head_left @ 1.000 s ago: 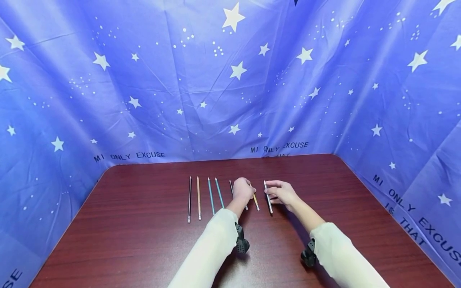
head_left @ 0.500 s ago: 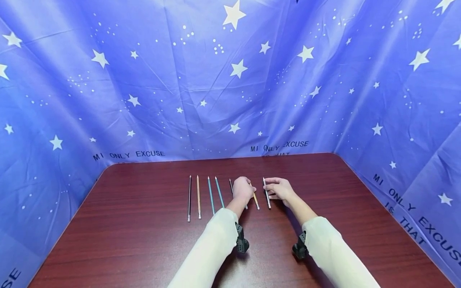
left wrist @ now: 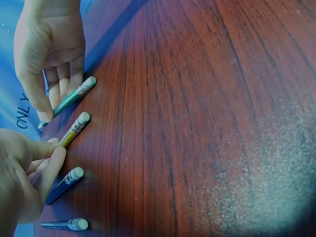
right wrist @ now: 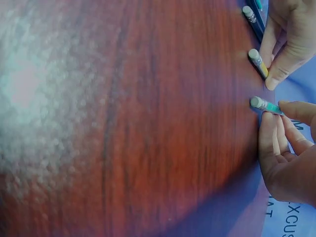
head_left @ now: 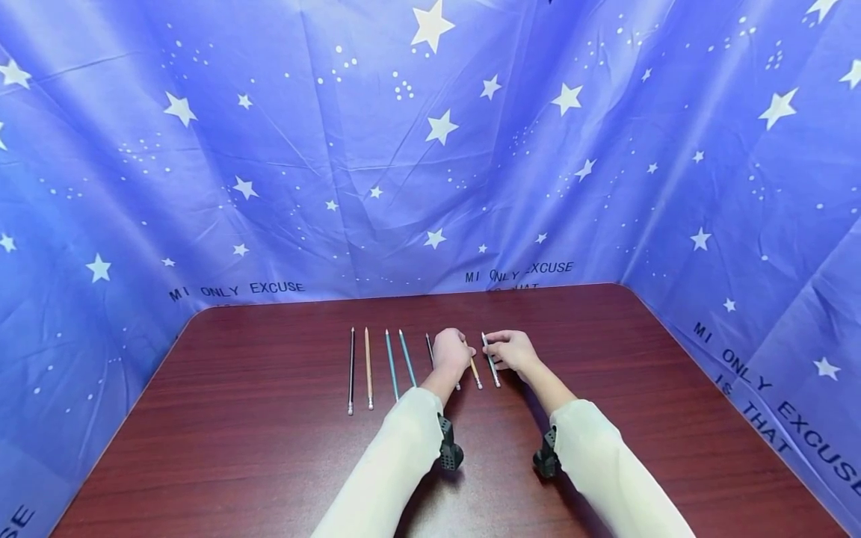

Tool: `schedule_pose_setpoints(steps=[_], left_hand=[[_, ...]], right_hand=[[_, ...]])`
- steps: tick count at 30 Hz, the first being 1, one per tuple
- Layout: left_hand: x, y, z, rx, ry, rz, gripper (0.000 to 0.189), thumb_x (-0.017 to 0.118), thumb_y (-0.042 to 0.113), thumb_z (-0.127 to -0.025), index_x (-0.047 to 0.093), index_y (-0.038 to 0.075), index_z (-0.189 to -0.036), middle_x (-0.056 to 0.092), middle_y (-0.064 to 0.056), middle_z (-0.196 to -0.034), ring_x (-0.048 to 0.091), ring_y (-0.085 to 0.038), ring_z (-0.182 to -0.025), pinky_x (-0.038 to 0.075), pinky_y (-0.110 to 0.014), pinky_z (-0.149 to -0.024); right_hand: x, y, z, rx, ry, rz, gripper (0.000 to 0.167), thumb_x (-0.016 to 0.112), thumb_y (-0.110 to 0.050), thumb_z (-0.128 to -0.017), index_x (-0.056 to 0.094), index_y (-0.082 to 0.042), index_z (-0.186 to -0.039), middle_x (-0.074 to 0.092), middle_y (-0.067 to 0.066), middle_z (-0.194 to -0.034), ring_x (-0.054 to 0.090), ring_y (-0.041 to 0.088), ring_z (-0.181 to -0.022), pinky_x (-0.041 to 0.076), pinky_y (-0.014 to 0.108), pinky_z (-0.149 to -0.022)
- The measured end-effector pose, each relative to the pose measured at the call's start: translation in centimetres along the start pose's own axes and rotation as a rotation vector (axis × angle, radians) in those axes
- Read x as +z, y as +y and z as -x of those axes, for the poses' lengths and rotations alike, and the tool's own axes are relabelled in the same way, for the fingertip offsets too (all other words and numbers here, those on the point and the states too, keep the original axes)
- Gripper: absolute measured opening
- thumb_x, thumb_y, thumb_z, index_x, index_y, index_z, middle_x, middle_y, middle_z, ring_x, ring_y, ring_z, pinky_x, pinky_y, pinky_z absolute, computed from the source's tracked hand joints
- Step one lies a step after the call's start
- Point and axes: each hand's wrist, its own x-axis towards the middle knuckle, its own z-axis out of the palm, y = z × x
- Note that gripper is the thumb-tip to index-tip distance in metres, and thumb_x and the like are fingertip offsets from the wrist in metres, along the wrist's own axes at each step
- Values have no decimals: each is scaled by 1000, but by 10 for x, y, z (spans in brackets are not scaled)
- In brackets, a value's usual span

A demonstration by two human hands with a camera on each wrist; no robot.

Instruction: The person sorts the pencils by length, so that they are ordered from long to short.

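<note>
My left hand [head_left: 449,354] pinches a yellow pencil [left wrist: 72,131] between thumb and fingers, and its eraser end points toward me. Just to the right, my right hand [head_left: 513,351] holds a green pencil [right wrist: 269,106] between thumb and fingers, low over the table and roughly alongside the yellow one. Left of the yellow pencil lies a dark pencil [left wrist: 64,185], partly covered by the left hand in the head view. Beyond it are two teal pencils [head_left: 392,362], whose near ends go behind the left sleeve.
At the left end of the row lie a black pencil [head_left: 352,370] and a tan pencil [head_left: 368,368], tips away from me. The reddish-brown table [head_left: 222,448] reaches back to a blue star-patterned curtain [head_left: 377,149], which also hangs along both sides.
My right hand has moved left with the green pencil, bringing it closer to the yellow one. The left hand stays in place on the yellow pencil.
</note>
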Motion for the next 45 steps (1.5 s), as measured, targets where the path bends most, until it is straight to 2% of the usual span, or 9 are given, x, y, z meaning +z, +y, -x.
schedule_pose_setpoints(steps=[12, 22, 28, 32, 35, 45], left_hand=[[1, 0, -1, -8, -50, 15, 20, 75, 15, -78, 71, 5, -95, 70, -3, -85, 65, -19, -85, 56, -27, -71], [0, 0, -4, 10, -1, 27, 14, 75, 15, -77, 70, 5, -86, 68, -2, -76, 64, -19, -77, 54, -26, -69], [2, 1, -3, -8, -19, 36, 19, 75, 15, -77, 70, 5, -93, 70, -3, -82, 65, -20, -82, 55, -27, -72], [2, 2, -3, -17, -31, 56, 22, 75, 15, -78, 69, 5, -98, 70, -5, -88, 65, -20, -85, 55, -27, -71], [2, 2, -3, -15, -32, 61, 22, 74, 14, -78, 69, 4, -98, 70, -5, -88, 65, -19, -84, 54, -26, -70], [1, -2, -4, -33, -24, 57, 20, 74, 13, -78, 70, 5, -96, 70, -4, -83, 64, -18, -81, 54, -27, -71]], right_hand=[[2, 3, -5, -10, 36, 67, 33, 61, -1, -83, 60, 9, -115, 66, 6, -74, 55, 9, -57, 55, 23, -52], [5, 0, -8, -38, 65, 145, 31, 64, -3, -82, 63, 6, -112, 67, 6, -75, 56, 9, -57, 56, 23, -52], [3, 2, -10, -37, 56, 160, 31, 65, -4, -83, 64, 6, -112, 71, 14, -86, 58, 11, -59, 58, 26, -55], [2, 1, -9, -49, 55, 177, 28, 65, -6, -82, 65, 4, -109, 70, 14, -85, 59, 12, -60, 58, 27, -54], [2, 2, -9, -53, 57, 198, 27, 67, -7, -82, 66, 3, -107, 69, 12, -83, 59, 13, -59, 57, 28, -53], [10, 4, -11, -43, 84, 230, 29, 67, -8, -82, 67, 2, -109, 69, 15, -93, 58, 8, -60, 56, 24, -51]])
